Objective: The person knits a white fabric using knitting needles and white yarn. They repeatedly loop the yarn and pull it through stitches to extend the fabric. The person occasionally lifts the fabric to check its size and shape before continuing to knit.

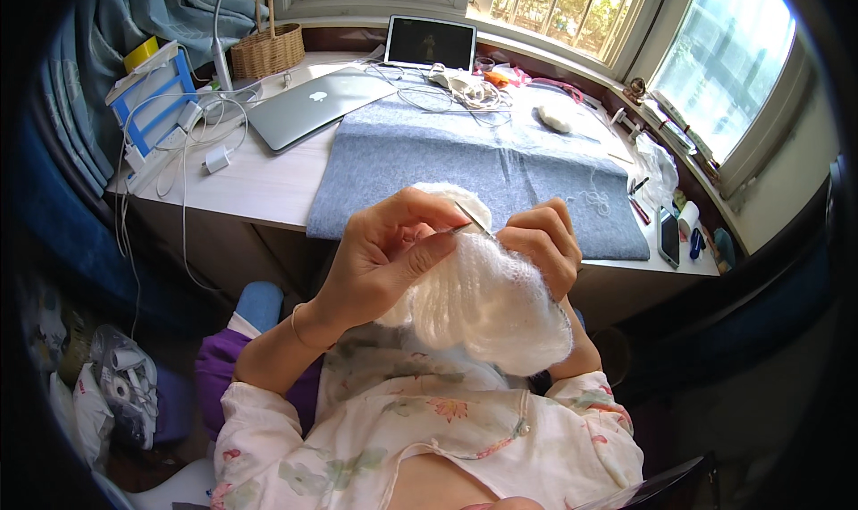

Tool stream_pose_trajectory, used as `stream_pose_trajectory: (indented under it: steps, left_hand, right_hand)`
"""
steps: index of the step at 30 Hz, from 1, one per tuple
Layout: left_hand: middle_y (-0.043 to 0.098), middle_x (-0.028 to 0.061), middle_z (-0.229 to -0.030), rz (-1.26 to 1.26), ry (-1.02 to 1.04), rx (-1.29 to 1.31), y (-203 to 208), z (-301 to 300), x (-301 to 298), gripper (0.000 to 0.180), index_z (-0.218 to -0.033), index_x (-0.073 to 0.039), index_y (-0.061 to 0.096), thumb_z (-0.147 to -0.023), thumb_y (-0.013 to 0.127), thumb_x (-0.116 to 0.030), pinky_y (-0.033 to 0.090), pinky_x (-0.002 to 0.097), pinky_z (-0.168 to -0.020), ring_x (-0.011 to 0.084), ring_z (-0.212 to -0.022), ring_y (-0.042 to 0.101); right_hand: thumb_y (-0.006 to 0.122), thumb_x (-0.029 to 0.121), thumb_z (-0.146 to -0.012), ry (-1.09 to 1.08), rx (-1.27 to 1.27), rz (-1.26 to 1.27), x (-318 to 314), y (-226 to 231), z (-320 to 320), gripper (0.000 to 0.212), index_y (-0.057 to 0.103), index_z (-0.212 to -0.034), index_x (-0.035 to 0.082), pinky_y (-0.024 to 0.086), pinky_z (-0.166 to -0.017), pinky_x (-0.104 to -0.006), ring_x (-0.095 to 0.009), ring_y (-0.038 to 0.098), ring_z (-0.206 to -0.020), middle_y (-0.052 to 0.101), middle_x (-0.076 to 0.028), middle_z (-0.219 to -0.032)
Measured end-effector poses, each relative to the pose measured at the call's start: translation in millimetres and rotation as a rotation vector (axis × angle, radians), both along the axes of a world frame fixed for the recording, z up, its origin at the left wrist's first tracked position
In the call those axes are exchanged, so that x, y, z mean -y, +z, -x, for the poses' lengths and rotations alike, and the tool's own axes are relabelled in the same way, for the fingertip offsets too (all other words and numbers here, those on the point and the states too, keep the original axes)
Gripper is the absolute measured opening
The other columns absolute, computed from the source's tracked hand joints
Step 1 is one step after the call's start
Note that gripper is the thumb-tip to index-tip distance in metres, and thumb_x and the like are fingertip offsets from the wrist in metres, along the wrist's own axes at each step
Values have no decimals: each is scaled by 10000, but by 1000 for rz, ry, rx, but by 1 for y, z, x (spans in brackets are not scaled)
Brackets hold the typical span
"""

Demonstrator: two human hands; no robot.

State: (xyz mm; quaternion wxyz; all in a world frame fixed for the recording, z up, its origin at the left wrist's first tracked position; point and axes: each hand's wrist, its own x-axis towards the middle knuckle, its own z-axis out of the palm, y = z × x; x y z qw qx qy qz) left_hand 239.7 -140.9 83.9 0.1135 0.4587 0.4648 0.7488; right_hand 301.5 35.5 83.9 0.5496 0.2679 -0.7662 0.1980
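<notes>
A fluffy white piece of knitting [487, 309] hangs between my two hands, above my lap and just in front of the desk's near edge. My left hand [389, 251] is closed, with thumb and forefinger pinched near a dark needle tip and the work's upper left edge. Curled fingers of my right hand [543, 242] grip the upper right edge and a dark knitting needle [474, 218], whose tip points up and left toward my left fingers. The two needle tips are close together. Part of the knitting and most of the needles' length are hidden by my hands.
A blue-grey cloth [429, 166] covers the desk's middle, with a white yarn ball [556, 118] on it. A closed laptop [313, 108], tablet [431, 43] and wicker basket [268, 52] stand behind. Cables [231, 117] lie left; a phone [668, 236] lies right.
</notes>
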Motion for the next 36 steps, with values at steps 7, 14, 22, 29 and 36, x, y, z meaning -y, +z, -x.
stream_pose_trajectory:
  steps: [7, 14, 22, 29, 36]
  left_hand:
    - [595, 78, -906, 66, 83, -147, 0, 2, 0, 114, -932, 5, 612, -826, 574, -11, 455, 210, -718, 96, -821, 556]
    - [614, 44, -866, 132, -178, 297, -1, 2, 0, 143, -930, 7, 616, -820, 603, -85, 455, 206, -712, 81, -777, 564]
    - [605, 17, -835, 224, -215, 195, -7, 1, -5, 172, -973, 13, 617, -839, 598, -93, 465, 189, -682, 64, -764, 565]
    - [578, 42, -854, 247, 95, -95, 2, 2, 2, 139, -950, -2, 639, -830, 571, -21, 434, 183, -625, 69, -737, 547]
    - [606, 18, -854, 71, 23, 20, -13, 3, -4, 156, -981, -16, 628, -834, 591, -51, 399, 145, -558, 16, -668, 495]
  right_hand:
    - [702, 211, -515, -50, -38, -2, -4, -8, -3, 286, 631, -753, 69, 328, -596, -269, -164, 447, -627, 560, -17, -699]
    - [650, 415, -591, -57, 8, -49, -5, -5, 3, 382, 616, -748, 69, 319, -608, -292, -183, 445, -621, 547, -33, -695]
    - [638, 311, -492, 174, 266, -53, 1, 1, 16, 621, 542, -1043, 41, 383, -722, -356, -289, 475, -820, 519, -127, -962]
    - [665, 399, -592, -108, -94, -22, -12, -6, -1, 365, 696, -783, 89, 353, -614, -268, -163, 438, -686, 542, -18, -750]
    - [733, 214, -472, -80, -48, -17, -4, -2, -10, 342, 699, -792, 99, 332, -585, -251, -142, 429, -659, 537, 4, -740]
